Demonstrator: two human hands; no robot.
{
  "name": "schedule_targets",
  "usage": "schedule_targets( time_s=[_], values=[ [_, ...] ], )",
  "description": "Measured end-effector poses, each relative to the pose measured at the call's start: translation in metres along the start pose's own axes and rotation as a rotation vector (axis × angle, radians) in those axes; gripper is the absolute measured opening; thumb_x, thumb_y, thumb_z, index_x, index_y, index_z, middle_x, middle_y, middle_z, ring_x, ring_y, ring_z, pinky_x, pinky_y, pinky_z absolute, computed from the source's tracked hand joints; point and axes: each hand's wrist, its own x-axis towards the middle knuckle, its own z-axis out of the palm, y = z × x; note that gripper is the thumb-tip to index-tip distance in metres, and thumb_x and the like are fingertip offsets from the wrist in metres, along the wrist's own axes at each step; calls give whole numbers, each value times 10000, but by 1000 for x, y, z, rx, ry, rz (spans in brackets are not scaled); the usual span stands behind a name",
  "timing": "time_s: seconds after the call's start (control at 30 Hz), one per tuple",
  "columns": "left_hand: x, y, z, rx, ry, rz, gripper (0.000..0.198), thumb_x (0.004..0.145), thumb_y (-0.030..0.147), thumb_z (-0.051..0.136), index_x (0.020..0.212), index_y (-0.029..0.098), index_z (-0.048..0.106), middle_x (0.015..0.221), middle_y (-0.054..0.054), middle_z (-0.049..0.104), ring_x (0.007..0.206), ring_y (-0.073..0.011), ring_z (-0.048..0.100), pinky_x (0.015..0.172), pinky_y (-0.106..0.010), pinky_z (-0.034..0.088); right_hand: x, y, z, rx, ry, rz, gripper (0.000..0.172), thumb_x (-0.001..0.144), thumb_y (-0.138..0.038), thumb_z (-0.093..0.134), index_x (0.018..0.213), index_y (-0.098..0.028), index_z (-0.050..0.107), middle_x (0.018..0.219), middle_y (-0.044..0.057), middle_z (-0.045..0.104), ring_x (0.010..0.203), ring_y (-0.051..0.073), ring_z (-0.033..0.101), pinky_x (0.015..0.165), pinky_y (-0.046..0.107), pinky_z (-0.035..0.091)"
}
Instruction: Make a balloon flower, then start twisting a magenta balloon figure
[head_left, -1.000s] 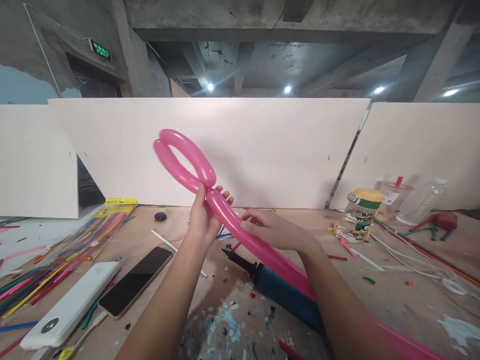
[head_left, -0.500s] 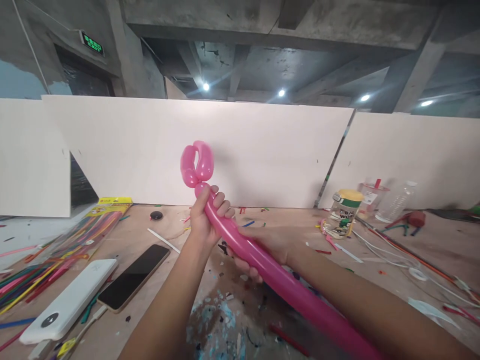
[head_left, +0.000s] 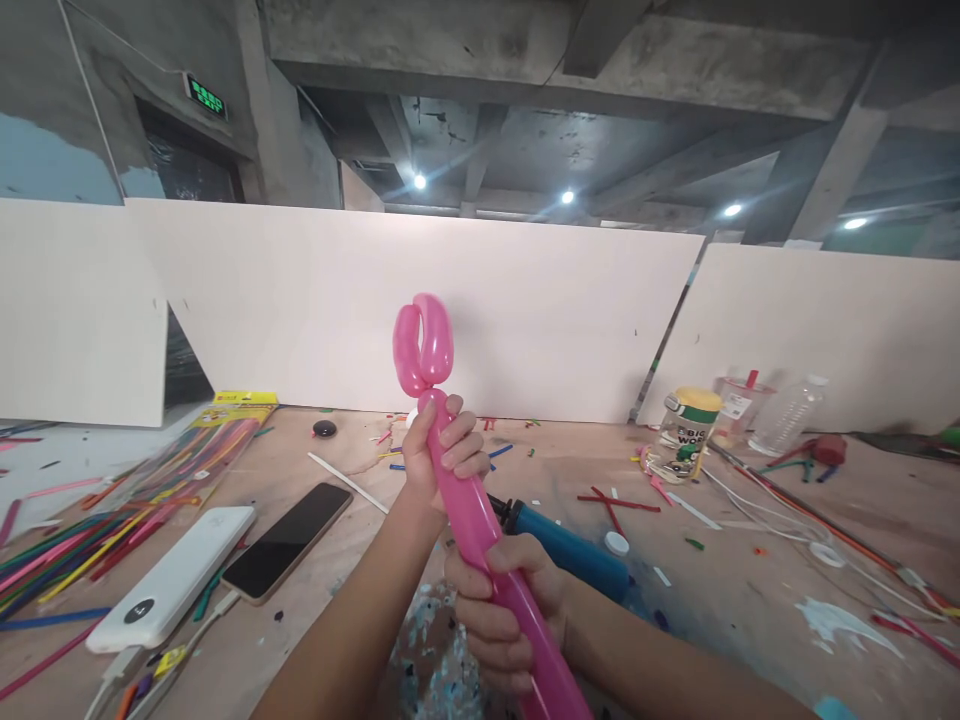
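A long pink modelling balloon [head_left: 469, 512] slants from the lower edge of the view up to the middle. Its top is twisted into a loop of narrow bubbles, upright against the white panel. Just below that twist, my left hand [head_left: 448, 450] is closed around the balloon. Lower down, my right hand [head_left: 510, 605] wraps the same balloon, thumb on top and fingers around its left side. The balloon's far end runs out of view at the bottom. Behind my right hand lies a blue balloon pump [head_left: 574, 550], partly hidden by the hand and balloon.
At left lie a white power bank [head_left: 176, 580], a phone [head_left: 289, 540] and a bag of uninflated balloons [head_left: 217, 430]. A yellow-lidded cup [head_left: 686, 435] and a clear bottle [head_left: 787, 418] stand at right. White panels [head_left: 525, 310] border the table's back; scraps litter the surface.
My right hand has moved from behind the balloon to a grip around it, nearer me. The balloon stands steeper, and the pump now shows. The view has shifted slightly.
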Motion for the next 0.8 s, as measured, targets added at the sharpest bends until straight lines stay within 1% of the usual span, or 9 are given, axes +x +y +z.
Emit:
schedule_targets(
  time_s=[0.1,0.27,0.33,0.43,0.53,0.63,0.7,0.73,0.8],
  values=[
    [0,4,5,110,38,-22,206,768,308,645,776,183,482,512,101,279,336,-6,213,333,-112,262,-4,-7,13,-60,131,51,233,622,-341,610,565,-189,443,426,-61,467,326,91,426,380,224,445],
    [4,8,19,346,205,115,216,759,294,673,759,181,489,503,93,345,348,-29,310,359,-154,305,-16,-30,37,-385,695,163,199,661,-283,536,583,-198,374,415,-80,386,344,70,366,400,203,379],
    [6,4,25,431,306,236,248,759,318,684,737,183,478,509,86,381,362,-40,354,377,-168,324,-22,-44,46,-741,888,180,153,705,-269,507,609,-196,413,456,-61,430,397,83,411,436,214,366],
    [10,-6,28,530,516,457,325,743,389,709,712,183,459,528,75,417,386,-50,397,405,-182,345,-29,-68,58,-1446,1089,245,142,763,-249,492,636,-186,485,541,-7,541,509,130,510,508,245,369],
    [17,-15,21,530,670,545,366,728,440,715,713,182,455,565,60,455,428,-65,439,459,-204,403,-31,-86,64,-2069,1244,357,116,804,-212,474,739,-174,563,703,68,650,630,205,600,563,285,375],
    [24,-18,9,452,812,488,312,781,400,673,716,180,461,588,46,475,482,-81,480,522,-220,449,-27,-93,65,-2512,1327,426,158,831,-224,506,954,-143,562,837,139,675,747,285,642,591,314,386],
    [27,-14,4,375,868,412,223,830,307,614,716,177,473,591,34,480,515,-93,506,550,-223,461,-25,-93,66,-2627,1282,400,298,861,-344,523,1061,-124,504,857,156,667,776,304,641,588,315,389],
    [27,-11,3,328,842,373,172,840,255,580,721,175,484,597,27,486,530,-98,518,561,-225,465,-25,-93,67,-2622,1244,368,365,875,-416,501,1088,-120,475,846,150,661,759,295,637,577,310,385],
    [24,1,5,237,694,309,86,820,186,539,740,171,510,616,14,504,548,-106,531,578,-236,473,-29,-97,70,-2492,1223,298,423,904,-514,403,1075,-129,445,775,114,644,662,248,610,542,296,362]
  ],
)
